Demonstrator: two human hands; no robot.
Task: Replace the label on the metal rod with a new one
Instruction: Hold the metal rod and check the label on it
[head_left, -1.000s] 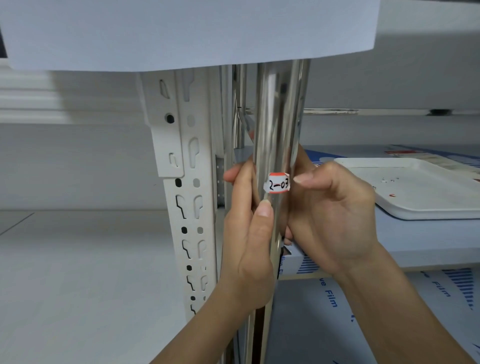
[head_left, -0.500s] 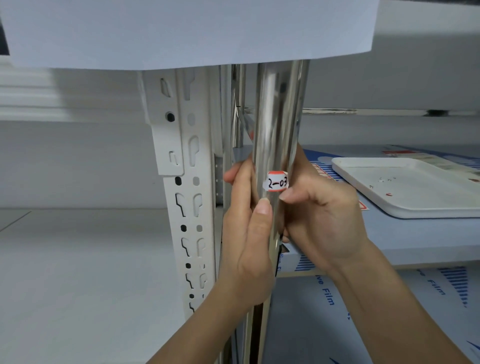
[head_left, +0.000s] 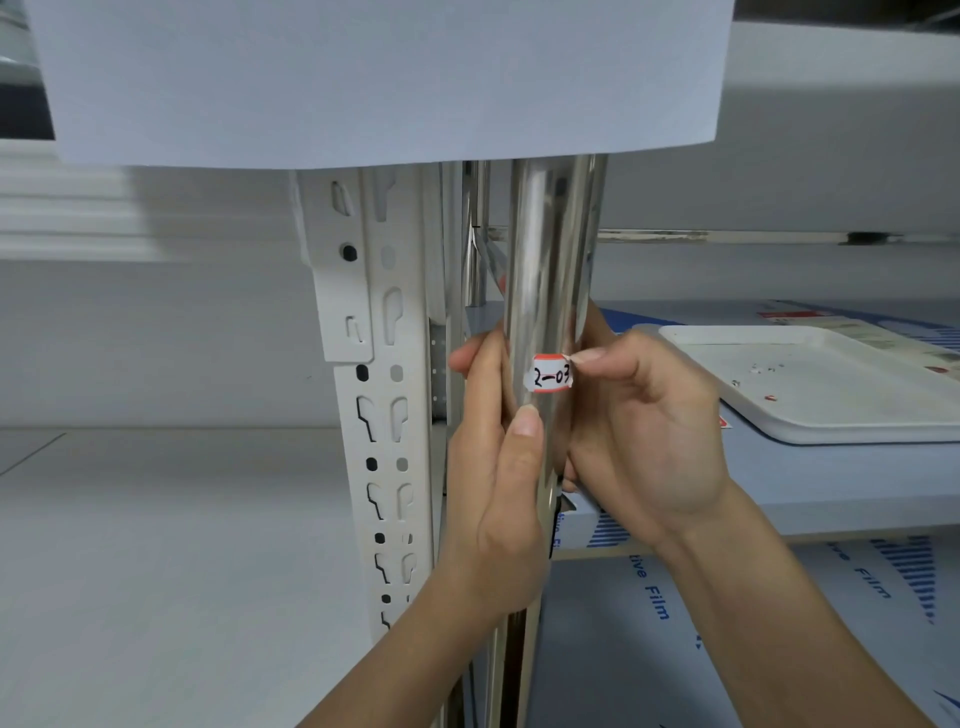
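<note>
Behind the metal rod (head_left: 545, 249) my right hand's (head_left: 644, 431) lower fingers pass out of sight, and a white sheet (head_left: 384, 78) hanging across the top cuts off the rod's upper end; its lower end runs off the bottom edge. On the label (head_left: 551, 375), white with a red border, I can read only "2-0" and part of another digit, since it curls round the rod. My left hand (head_left: 498, 493) grips the rod, fingers wrapped behind it and thumb lying up the front just below the label. Half a second ago my right fingertip lay on the label's right edge; now thumb and forefinger pinch its upper right corner, which stands peeled off the metal. Just left of the rod stands a white slotted shelf post (head_left: 384, 415). To the right, a white tray (head_left: 831, 421) with a few small scraps in it rests on a shelf (head_left: 831, 478) covered in blue-printed protective film. A pale floor shows at the left.
</note>
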